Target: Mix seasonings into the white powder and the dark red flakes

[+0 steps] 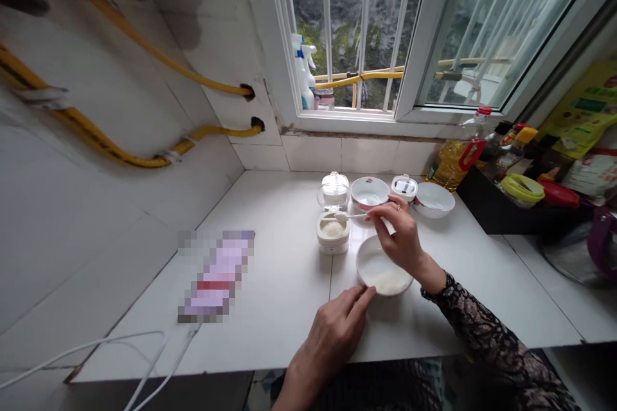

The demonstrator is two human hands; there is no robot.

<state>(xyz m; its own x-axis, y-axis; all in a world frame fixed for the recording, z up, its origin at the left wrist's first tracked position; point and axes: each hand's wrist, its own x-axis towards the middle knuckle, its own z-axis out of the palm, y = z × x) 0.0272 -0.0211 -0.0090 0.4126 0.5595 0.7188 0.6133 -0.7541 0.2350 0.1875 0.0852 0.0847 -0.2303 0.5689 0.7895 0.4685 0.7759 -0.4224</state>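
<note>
My right hand (399,234) pinches the thin handle of a small white spoon (355,216). The spoon's head is over the mouth of a white seasoning jar (332,245), whose lid is flipped up and which holds a pale granular substance. Just below my right hand stands a white bowl (361,273) with pale powder or grains lying in its near part. My left hand (340,324) grips the near left rim of this bowl between thumb and fingers; the fingertips are partly hidden.
Behind stand a patterned bowl (370,192), another bowl (434,200) and a lidded jar (403,187). An oil bottle (453,160) and a black box (486,205) of condiments are at right. A blurred-out purple object (219,276) with a cable lies left on the white tiled counter (279,282).
</note>
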